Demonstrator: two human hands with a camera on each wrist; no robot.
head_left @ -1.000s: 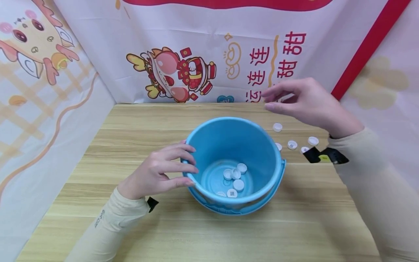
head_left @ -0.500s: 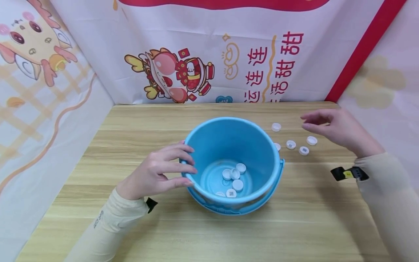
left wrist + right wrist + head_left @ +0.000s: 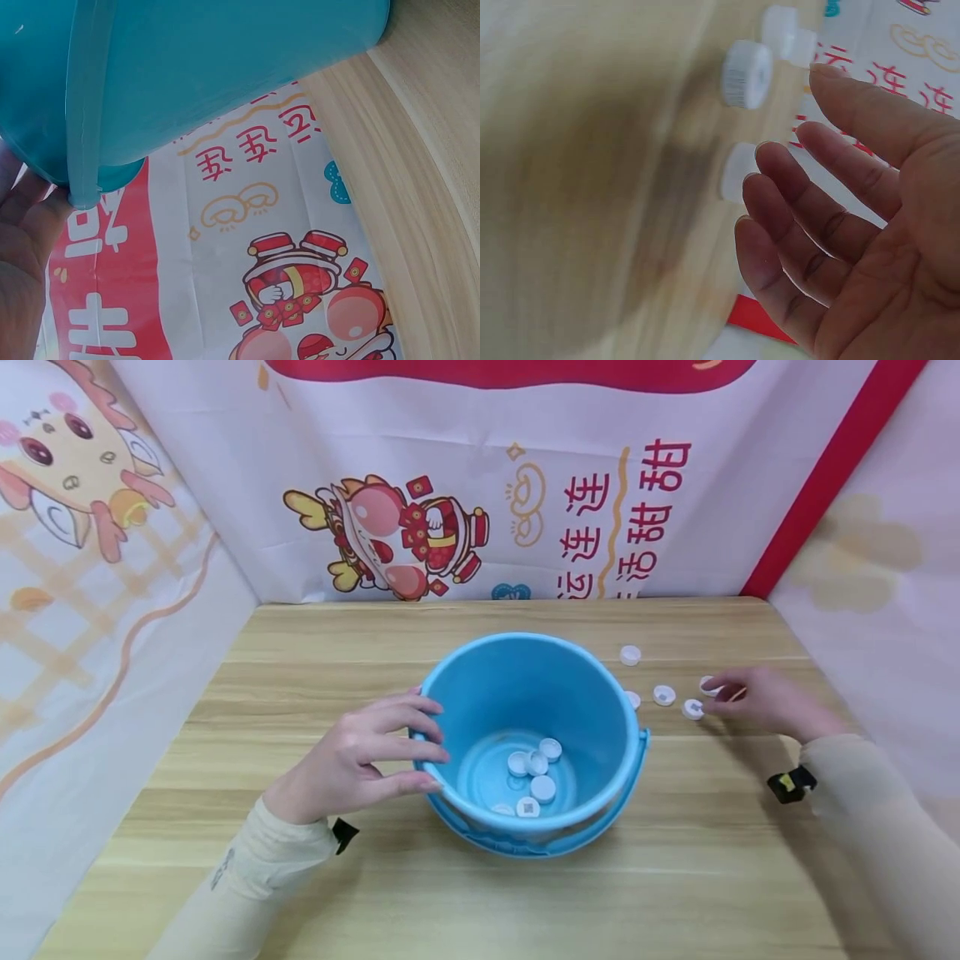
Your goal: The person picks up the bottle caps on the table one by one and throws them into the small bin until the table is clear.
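A light blue plastic bucket [image 3: 525, 681] stands on the table, its handle [image 3: 525, 847] hanging down on the near side. My left hand [image 3: 360, 756] holds the bucket's left rim, fingers over the edge; the rim [image 3: 88, 105] also shows in the left wrist view. Several white round caps [image 3: 543, 789] lie on the bucket's bottom. Beyond its right side are more white caps, one of them with a printed code [image 3: 693, 709]. My right hand [image 3: 765, 700] reaches down at that cap, fingertips right at it. In the right wrist view the fingers [image 3: 832, 225] are spread and hold nothing.
Other loose caps, such as one farther back [image 3: 630, 655] and one beside it [image 3: 663, 695], lie on the wooden table [image 3: 480, 910]. A printed cloth [image 3: 450, 410] hangs behind the table's back edge, with cloth at both sides.
My right hand has moved from above the bucket's far right side rightward and down to the loose caps. The left hand stays on the rim, and the bucket has not moved.
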